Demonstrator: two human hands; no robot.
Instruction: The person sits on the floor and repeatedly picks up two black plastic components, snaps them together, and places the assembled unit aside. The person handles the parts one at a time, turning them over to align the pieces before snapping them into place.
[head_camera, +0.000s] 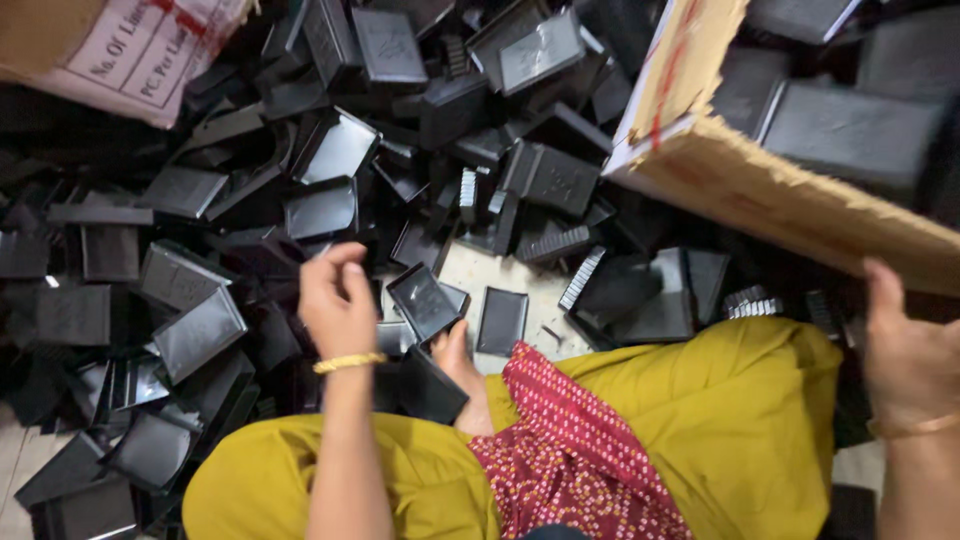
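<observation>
My left hand (340, 305), a gold bangle at its wrist, is curled against the left corner of a small black plastic tray piece (425, 300). The piece sits tilted just above my bare foot (458, 365). My right hand (905, 355) grips the lower edge of a cardboard box (760, 185) at the right, and the box is tipped toward me. Several black tray pieces (850, 130) lie inside that box. My knees, in yellow cloth (740, 420) with a red dotted panel, fill the bottom of the view.
A deep pile of black plastic tray pieces (330, 150) covers the floor from the left edge to the box. A small patch of pale floor (490, 275) shows in front of my foot. A second cardboard box (130, 50) with a printed label lies at the top left.
</observation>
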